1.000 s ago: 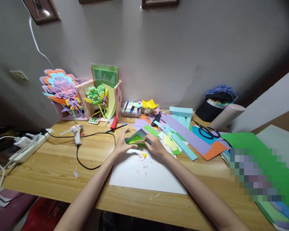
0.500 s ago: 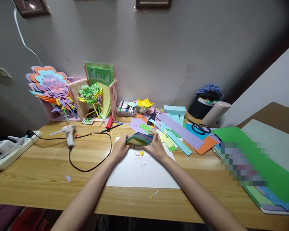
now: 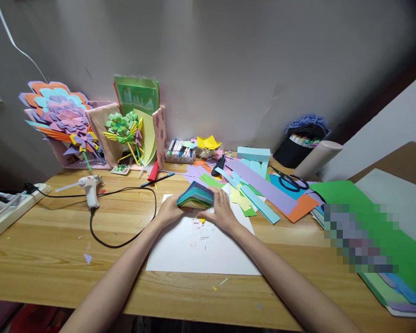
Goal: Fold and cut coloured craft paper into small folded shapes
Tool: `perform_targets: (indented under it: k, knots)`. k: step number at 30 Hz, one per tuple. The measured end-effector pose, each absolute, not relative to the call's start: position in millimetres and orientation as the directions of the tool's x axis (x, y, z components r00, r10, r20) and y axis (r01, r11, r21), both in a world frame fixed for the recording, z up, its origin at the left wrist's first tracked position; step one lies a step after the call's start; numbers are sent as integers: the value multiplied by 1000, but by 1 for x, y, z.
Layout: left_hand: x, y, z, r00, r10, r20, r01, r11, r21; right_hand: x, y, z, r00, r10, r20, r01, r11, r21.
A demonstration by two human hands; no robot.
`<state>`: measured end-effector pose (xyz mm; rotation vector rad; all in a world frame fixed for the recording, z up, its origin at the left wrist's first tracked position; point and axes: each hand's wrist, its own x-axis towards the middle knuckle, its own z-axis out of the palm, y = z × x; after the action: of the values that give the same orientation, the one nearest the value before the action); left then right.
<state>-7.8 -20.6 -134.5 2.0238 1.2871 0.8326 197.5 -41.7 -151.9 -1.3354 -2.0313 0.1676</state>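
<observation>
A stack of colored paper [image 3: 196, 194], with blue, green and yellow layers showing, arches upward between my two hands above the white sheet. My left hand [image 3: 169, 210] is closed on its left end. On its right end my right hand [image 3: 222, 212] grips with the fingers behind and the thumb stretched along the front. Beneath them the white sheet [image 3: 194, 254] lies on the table with small ink marks. A little yellow piece [image 3: 202, 220] rests on it near my right thumb.
A white glue gun [image 3: 92, 192] with a looping black cord lies left. Paper strips [image 3: 263, 182] and scissors [image 3: 291, 180] are to the right, near a green paper stack [image 3: 360, 217]. Paper flowers [image 3: 69, 115] stand in a pink holder at the back. A power strip [image 3: 17, 212] sits far left.
The paper stack is bent into a higher arch, and my right hand's fingers have wrapped further over its right end. The camera view has shifted slightly.
</observation>
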Motion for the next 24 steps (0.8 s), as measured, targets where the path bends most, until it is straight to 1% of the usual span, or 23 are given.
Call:
perform_targets:
  k: [3, 6, 8, 11, 13, 17, 21, 24]
  knots:
    - [-6, -18, -135, 411, 889, 201, 568, -422, 706, 194, -36, -152, -294, 869, 399, 729, 474, -494]
    - [-5, -18, -135, 402, 889, 217, 624, -440, 646, 195, -35, -150, -215, 882, 420, 754, 423, -503]
    - [-4, -19, -134, 373, 898, 234, 649, -433, 625, 197, -36, -150, -175, 897, 406, 778, 379, -501]
    - [-2, -21, -131, 325, 912, 250, 637, -406, 655, 198, -37, -151, -261, 891, 373, 761, 427, -489]
    - [-1, -21, -129, 316, 920, 232, 617, -385, 686, 198, -37, -152, -306, 877, 371, 732, 466, -498]
    - [-1, -21, -130, 293, 935, 201, 628, -347, 697, 198, -36, -150, -267, 895, 358, 712, 434, -552]
    - [2, -19, -132, 294, 933, 206, 619, -350, 703, 197, -32, -148, -308, 880, 361, 679, 469, -564]
    - [3, -17, -130, 246, 949, 198, 610, -311, 729, 198, -28, -148, -261, 896, 358, 650, 437, -621]
